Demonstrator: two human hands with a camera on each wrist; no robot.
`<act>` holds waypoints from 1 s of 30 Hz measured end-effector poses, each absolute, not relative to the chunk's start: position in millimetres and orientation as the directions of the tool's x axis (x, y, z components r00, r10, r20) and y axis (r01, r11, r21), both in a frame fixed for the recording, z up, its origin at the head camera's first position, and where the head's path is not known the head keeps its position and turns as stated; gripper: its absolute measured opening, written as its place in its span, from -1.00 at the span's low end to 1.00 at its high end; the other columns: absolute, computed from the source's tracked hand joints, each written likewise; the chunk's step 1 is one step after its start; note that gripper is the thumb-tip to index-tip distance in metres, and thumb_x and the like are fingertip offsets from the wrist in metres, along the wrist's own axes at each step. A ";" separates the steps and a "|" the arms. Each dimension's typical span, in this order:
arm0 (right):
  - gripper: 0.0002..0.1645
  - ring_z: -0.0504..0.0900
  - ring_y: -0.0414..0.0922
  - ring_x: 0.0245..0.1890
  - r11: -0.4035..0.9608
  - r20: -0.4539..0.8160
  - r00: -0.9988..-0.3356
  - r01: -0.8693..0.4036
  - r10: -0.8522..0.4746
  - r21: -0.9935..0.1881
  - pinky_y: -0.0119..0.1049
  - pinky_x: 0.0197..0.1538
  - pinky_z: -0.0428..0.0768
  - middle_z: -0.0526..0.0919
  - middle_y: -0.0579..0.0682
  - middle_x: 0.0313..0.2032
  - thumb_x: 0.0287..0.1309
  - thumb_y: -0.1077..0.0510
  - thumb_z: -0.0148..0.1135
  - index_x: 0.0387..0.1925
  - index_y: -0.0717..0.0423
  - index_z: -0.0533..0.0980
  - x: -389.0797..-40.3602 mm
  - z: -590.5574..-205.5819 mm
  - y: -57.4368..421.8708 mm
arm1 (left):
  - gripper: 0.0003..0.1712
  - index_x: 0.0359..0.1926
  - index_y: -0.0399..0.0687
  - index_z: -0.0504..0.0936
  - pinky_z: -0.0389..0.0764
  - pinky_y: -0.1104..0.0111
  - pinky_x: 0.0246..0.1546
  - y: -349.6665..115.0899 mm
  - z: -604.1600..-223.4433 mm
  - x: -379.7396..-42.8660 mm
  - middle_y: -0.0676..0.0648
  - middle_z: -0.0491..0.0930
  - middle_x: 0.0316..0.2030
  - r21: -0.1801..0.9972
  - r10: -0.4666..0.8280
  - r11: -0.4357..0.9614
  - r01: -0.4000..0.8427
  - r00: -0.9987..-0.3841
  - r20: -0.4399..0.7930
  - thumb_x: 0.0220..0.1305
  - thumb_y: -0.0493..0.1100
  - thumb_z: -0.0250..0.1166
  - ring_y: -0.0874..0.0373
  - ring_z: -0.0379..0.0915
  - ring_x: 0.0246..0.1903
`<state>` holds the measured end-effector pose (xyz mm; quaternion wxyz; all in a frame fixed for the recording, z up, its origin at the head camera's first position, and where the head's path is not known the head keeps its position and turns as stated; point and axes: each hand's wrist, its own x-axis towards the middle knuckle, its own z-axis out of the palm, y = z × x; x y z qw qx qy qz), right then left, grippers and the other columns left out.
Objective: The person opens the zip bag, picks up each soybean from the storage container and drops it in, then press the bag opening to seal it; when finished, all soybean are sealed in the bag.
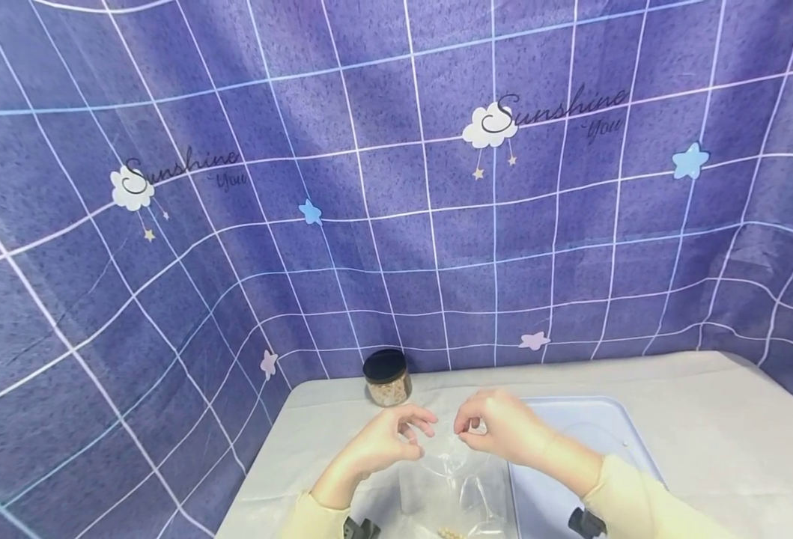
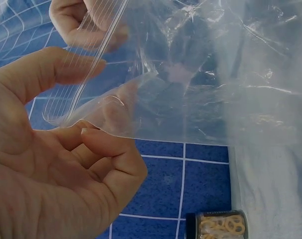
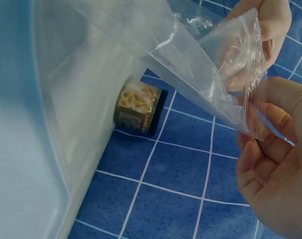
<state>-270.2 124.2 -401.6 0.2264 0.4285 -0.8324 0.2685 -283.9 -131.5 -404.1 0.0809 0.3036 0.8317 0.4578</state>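
A clear zip bag (image 1: pixel 453 486) hangs below both hands, its ribbed zip strip (image 2: pixel 83 82) uppermost. My right hand (image 1: pixel 507 428) pinches the bag's top edge between thumb and fingers. Opposite it, my left hand (image 1: pixel 383 442) has its fingers curled around the bag's corner; one finger shows through the plastic in the left wrist view. A gap stands between thumb and index finger in the head view. The bag's mouth looks crumpled in the right wrist view. Small beige pieces (image 1: pixel 451 533) show low in the bag, at the frame's bottom edge.
Beyond the left hand stands a clear jar (image 1: pixel 388 385) with a black lid and beige ring-shaped pieces inside. A pale blue tray (image 1: pixel 551 501) lies under the right forearm on a white-covered table (image 1: pixel 726 427). Purple-blue checked curtains (image 1: pixel 396 247) hang around it.
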 end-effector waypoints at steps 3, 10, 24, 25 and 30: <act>-0.83 0.61 -0.25 -0.38 0.477 0.611 -0.540 -0.832 -0.578 -0.284 -0.36 -0.25 0.60 0.68 -0.28 -0.42 -0.02 0.30 0.46 -0.41 -0.04 0.68 -269.6 -401.7 127.6 | -0.41 0.09 -0.33 0.63 0.52 0.43 -0.30 -130.8 -405.2 -284.0 -0.15 0.70 -0.16 0.811 0.584 0.391 0.435 -0.798 0.147 -0.09 -0.50 0.31 0.21 0.47 -0.33; -0.87 0.60 -0.27 -0.40 0.516 0.589 -0.655 -0.748 -0.474 -0.416 -0.27 -0.31 0.63 0.70 -0.24 -0.37 0.09 0.29 0.43 -0.35 0.00 0.68 -275.2 -390.3 167.6 | -0.41 0.09 -0.34 0.63 0.52 0.44 -0.33 -129.0 -404.7 -283.8 -0.22 0.69 -0.15 0.827 0.588 0.361 0.432 -0.793 0.157 -0.10 -0.52 0.30 0.17 0.48 -0.35; -0.88 0.58 -0.24 -0.43 0.704 0.292 -0.866 -0.501 -0.407 -0.504 -0.23 -0.29 0.61 0.65 -0.18 -0.44 0.00 0.31 0.43 -0.41 0.14 0.61 -299.8 -444.4 309.9 | -0.41 0.10 -0.30 0.64 0.53 0.42 -0.31 -129.4 -405.8 -285.1 -0.14 0.69 -0.16 0.806 0.578 0.403 0.433 -0.803 0.143 -0.08 -0.51 0.30 0.17 0.47 -0.31; -0.87 0.56 -0.25 -0.44 0.709 0.282 -0.865 -0.501 -0.414 -0.497 -0.23 -0.30 0.59 0.64 -0.19 -0.46 -0.02 0.31 0.43 -0.43 0.14 0.60 -299.5 -449.3 315.2 | -0.41 0.10 -0.29 0.64 0.53 0.42 -0.31 -129.4 -405.5 -285.2 -0.14 0.69 -0.15 0.806 0.578 0.404 0.433 -0.804 0.143 -0.08 -0.51 0.29 0.16 0.47 -0.31; -0.74 0.49 -0.29 -0.49 0.744 0.277 -0.843 -0.537 -0.461 -0.398 -0.26 -0.38 0.54 0.58 -0.23 -0.53 -0.23 0.38 0.47 -0.52 0.05 0.57 -299.8 -471.3 330.2 | -0.41 0.10 -0.30 0.64 0.52 0.42 -0.32 -129.4 -404.3 -284.4 -0.14 0.69 -0.15 0.806 0.575 0.406 0.431 -0.806 0.141 -0.08 -0.51 0.30 0.14 0.46 -0.30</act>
